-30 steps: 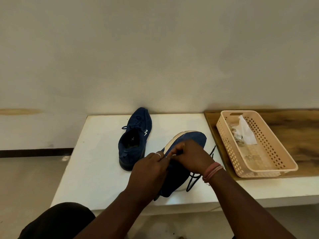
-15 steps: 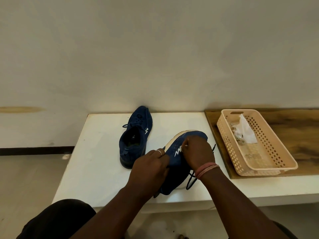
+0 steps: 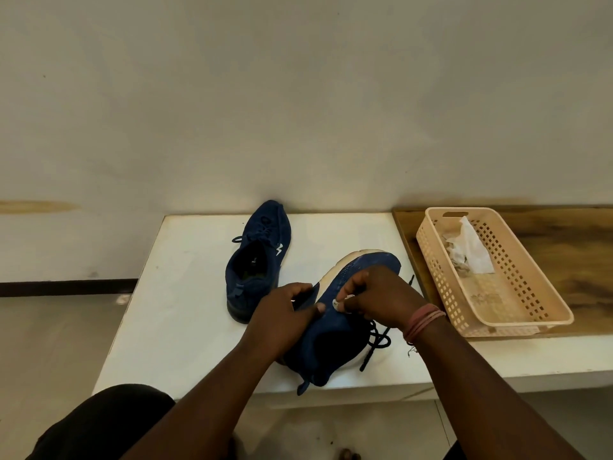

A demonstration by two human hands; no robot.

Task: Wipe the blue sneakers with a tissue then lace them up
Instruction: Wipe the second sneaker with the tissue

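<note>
- Head view: two blue sneakers lie on a white table [image 3: 172,293] set against a pale wall.
- The near sneaker [image 3: 335,340] is tipped onto its side, toe pointing far-right, heel toward the near table edge. Its upper is dark blue knit; the pale sole [image 3: 335,270] faces left and runs along the far-left side of the shoe. A pull loop shows at the heel.
- Black laces [image 3: 378,340] trail loose from the near sneaker onto the table at its right side, in open loops.
- The left hand [image 3: 282,313] grips the near sneaker at its mid-section, fingers curled over the upper edge, thumb pressed on the blue side.
- The right hand [image 3: 378,297] rests on the same sneaker just right of the left hand, fingers bent and pinched together at the lace area. Exactly what the fingertips pinch cannot be told. Pink bands [image 3: 423,322] circle the right wrist.
- The far sneaker [image 3: 257,260] stands upright on its sole, left of the near one, toe toward the wall, collar opening facing up. A white logo marks its right side; its laces sit across the tongue.
- A beige perforated basket [image 3: 517,293] stands on a wooden surface [image 3: 577,247] at the right, well apart from the shoes. Crumpled white tissue [image 3: 471,250] lies in its far end.
</note>
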